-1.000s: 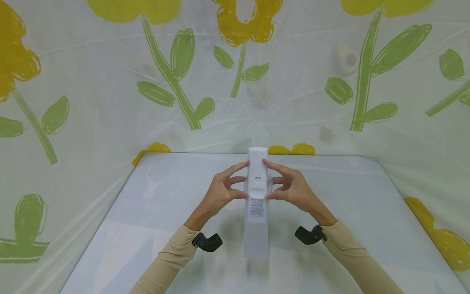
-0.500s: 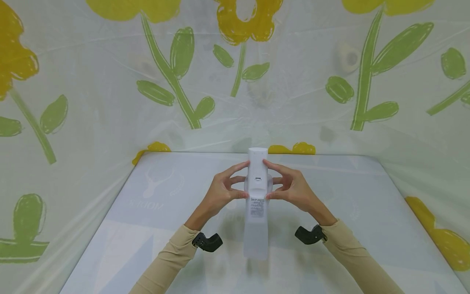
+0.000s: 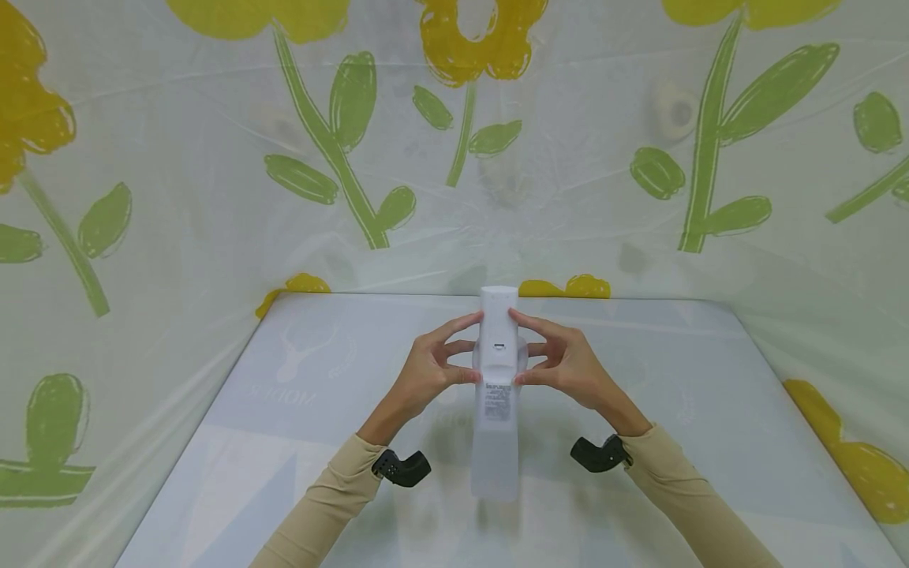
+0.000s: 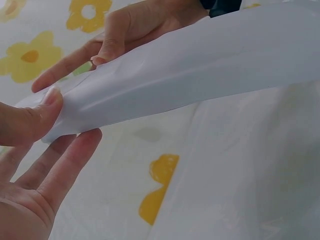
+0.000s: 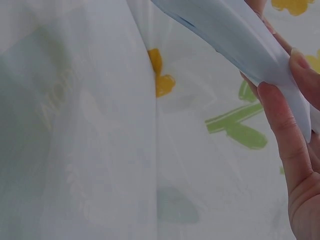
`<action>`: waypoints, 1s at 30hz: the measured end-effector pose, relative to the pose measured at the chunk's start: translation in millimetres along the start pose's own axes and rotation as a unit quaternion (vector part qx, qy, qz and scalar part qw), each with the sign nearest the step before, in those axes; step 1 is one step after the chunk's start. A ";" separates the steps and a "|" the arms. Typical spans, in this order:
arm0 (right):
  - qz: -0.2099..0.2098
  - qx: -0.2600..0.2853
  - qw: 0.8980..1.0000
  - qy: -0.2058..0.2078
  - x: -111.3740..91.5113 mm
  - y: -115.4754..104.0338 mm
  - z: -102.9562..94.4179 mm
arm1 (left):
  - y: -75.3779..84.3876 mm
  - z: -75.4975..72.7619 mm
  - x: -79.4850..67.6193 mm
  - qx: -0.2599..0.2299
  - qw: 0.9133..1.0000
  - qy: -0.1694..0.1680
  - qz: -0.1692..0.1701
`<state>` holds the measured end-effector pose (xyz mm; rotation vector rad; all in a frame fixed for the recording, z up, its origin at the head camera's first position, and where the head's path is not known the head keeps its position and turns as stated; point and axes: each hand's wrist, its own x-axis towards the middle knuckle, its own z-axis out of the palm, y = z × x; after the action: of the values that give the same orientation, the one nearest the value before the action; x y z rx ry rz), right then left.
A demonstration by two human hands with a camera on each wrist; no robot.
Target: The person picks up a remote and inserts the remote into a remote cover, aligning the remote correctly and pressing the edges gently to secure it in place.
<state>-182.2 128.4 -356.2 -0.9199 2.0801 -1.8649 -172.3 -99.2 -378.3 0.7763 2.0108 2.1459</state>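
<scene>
In the head view, the left hand (image 3: pixel 431 363) and right hand (image 3: pixel 568 363) pinch a long white device (image 3: pixel 495 454) from either side — it is over the middle of the pale table (image 3: pixel 675 355), its printed label (image 3: pixel 497 401) facing the camera. The left wrist view shows the device slanting across, the left thumb (image 4: pixel 47 112) on its face and the right hand beyond. In the right wrist view, the right hand grips one end — before a flowered cloth (image 5: pixel 225 175).
</scene>
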 end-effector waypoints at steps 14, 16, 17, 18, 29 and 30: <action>-0.006 0.022 1.000 -0.001 0.3 20.4 -5.9 | 2.8 2.9 -0.1 -0.008 1.000 0.002 -0.004; -0.008 0.027 1.000 -0.002 0.3 20.5 -5.9 | 5.5 3.7 -0.4 -0.009 1.000 0.002 -0.004; -0.008 0.029 1.000 -0.003 0.3 20.6 -5.9 | 6.9 4.0 -0.4 -0.008 1.000 0.003 -0.002; -0.009 0.031 0.999 -0.003 0.2 20.7 -5.9 | 7.8 4.2 -0.4 -0.007 1.000 0.003 -0.001; -0.002 0.027 1.000 0.003 0.0 21.9 -7.1 | -4.7 1.5 2.5 0.005 1.000 0.008 0.001; 0.000 0.024 1.000 0.004 0.1 22.2 -7.3 | -5.2 1.4 2.7 0.005 1.000 0.008 0.003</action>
<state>-193.1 134.7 -375.9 -0.9035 2.0293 -1.9126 -175.4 -96.2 -382.5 0.7698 2.0312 2.1524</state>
